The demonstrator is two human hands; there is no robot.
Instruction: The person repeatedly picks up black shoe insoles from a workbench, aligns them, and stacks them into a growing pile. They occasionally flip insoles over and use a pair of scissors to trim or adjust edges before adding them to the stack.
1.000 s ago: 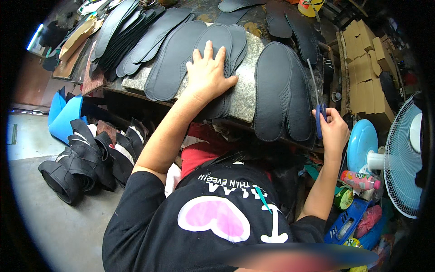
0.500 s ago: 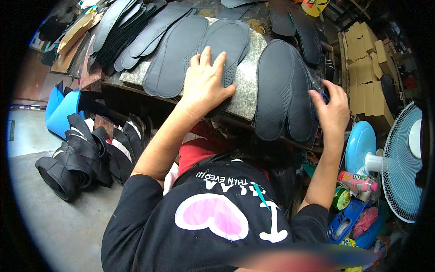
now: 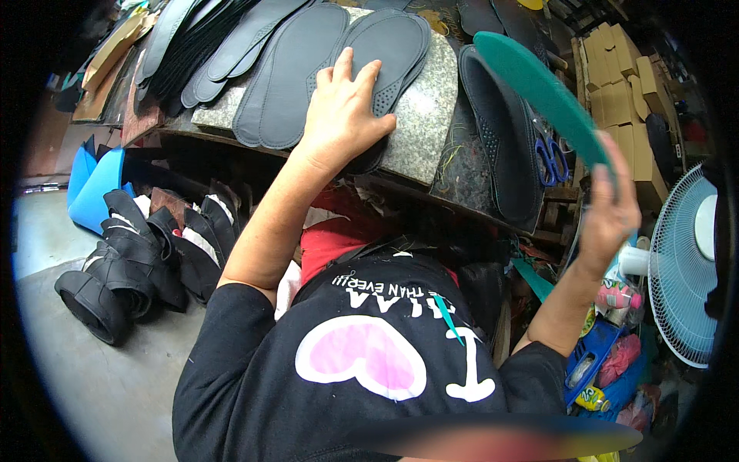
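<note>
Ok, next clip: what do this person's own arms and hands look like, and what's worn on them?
Both the left hand and the blurred right hand are ungloved, and the forearms are bare, with no watch or bracelet visible. The short black sleeves belong to a black T-shirt printed with a white-edged pink heart and white lettering.

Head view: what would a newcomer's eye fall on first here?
Probably the green insole, held up in the right hand over the right part of the bench. Next, the pink heart on the black shirt, lower centre, and the pale fan at the right edge.
</note>
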